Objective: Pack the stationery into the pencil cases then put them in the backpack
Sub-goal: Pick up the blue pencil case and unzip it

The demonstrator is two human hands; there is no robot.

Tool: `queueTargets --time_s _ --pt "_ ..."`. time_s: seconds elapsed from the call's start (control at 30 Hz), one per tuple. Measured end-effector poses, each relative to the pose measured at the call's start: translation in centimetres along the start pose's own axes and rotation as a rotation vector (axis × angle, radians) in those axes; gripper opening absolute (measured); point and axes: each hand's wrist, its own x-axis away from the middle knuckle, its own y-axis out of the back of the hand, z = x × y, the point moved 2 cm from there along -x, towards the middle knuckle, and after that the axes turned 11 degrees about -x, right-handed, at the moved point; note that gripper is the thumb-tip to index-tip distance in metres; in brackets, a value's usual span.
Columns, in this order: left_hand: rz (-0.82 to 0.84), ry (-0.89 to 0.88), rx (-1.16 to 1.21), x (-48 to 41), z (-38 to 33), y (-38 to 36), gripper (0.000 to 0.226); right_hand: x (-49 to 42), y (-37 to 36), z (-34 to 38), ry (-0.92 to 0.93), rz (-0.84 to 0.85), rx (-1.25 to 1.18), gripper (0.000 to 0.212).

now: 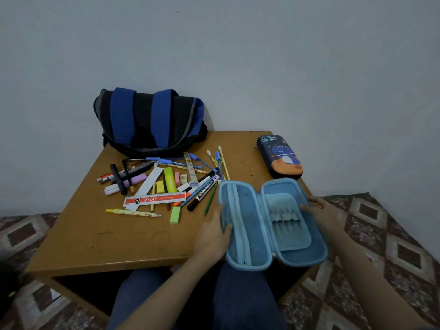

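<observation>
A light blue pencil case (271, 225) lies unzipped and spread flat at the table's near right, with nothing in it. My left hand (213, 234) grips its left half, thumb on the mesh pocket. My right hand (319, 210) holds its right edge, fingers over the inner flap. A second, dark blue pencil case (279, 156) with a space print lies zipped at the back right. Loose stationery (166, 184) is heaped in the middle: pens, pencils, markers, erasers, a red ruler (154, 199). The black and blue backpack (150, 122) stands at the back left against the wall.
The low wooden table (107, 239) stands on a patterned carpet (392, 246), with a grey wall close behind it. My knees in dark trousers (238, 298) are at the table's near edge. A green eraser (175, 215) lies near the front of the heap.
</observation>
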Motion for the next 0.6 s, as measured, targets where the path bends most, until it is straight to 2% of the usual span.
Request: queueTargets --time_s 0.13,0.27,0.43,0.53,0.6 --pt "-0.047 -0.002 -0.16 -0.2 0.5 0.3 0.061 -0.9 -0.3 -0.2 0.108 -0.035 0.174 0.037" --pt "-0.047 -0.022 -0.364 -0.7 1.2 0.7 0.066 -1.8 -1.1 -0.9 0.142 -0.038 0.373 0.04" --pt "-0.094 -0.094 -0.436 -1.0 1.4 0.9 0.068 -1.9 -1.9 -0.4 0.203 -0.046 0.607 0.034" --pt "-0.168 -0.188 -0.421 -1.1 1.9 0.8 0.07 -1.2 -3.2 0.5 0.384 -0.04 0.671 0.043" --pt "-0.13 -0.24 -0.404 -1.1 2.0 0.7 0.072 -0.1 -4.9 1.0 0.504 0.087 0.706 0.046"
